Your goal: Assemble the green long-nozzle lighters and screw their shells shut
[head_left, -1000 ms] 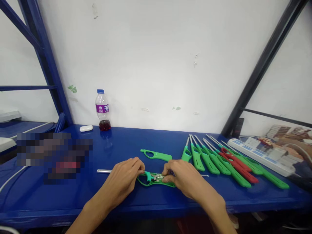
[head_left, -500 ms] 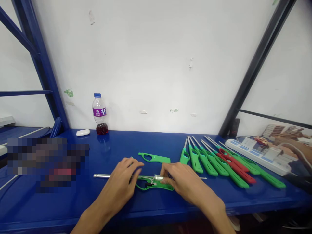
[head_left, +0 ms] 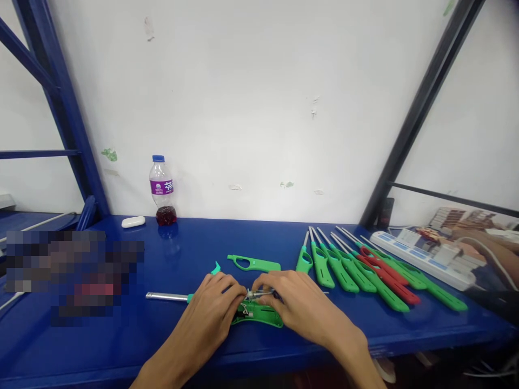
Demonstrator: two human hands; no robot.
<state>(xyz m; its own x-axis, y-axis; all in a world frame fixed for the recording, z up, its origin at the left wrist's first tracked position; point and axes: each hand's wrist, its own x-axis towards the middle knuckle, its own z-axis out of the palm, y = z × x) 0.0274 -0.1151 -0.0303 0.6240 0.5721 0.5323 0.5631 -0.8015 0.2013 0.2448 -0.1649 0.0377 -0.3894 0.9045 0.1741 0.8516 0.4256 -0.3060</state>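
Observation:
A green stick lighter with its casing opened point(head_left: 263, 316) lies in front of me, wires and small parts showing inside. Its metal tube point(head_left: 166, 296) points left. My left hand point(head_left: 217, 302) is closed over the front of this lighter, thumb and fingers pinching near its inner parts. My right hand point(head_left: 290, 297) pinches a slim piece with a clear and metallic end point(head_left: 255, 294) above the casing. A thin metal rod point(head_left: 325, 293) sticks out beyond that hand; the piece's kind is unclear. Behind lie the loose green casing half point(head_left: 255, 263) and a small teal trigger point(head_left: 216, 268).
Several green and red stick lighters point(head_left: 357, 270) lie in a row at the right, beside a white power strip point(head_left: 421, 259). A drink bottle point(head_left: 164, 194) and a white case point(head_left: 133, 222) stand by the wall. A blurred patch covers things at the left.
Both hands have shifted a little, and the pinched piece is now farther left, close to my left fingers. The teal trigger shows more fully behind my left hand. The view has shifted slightly.

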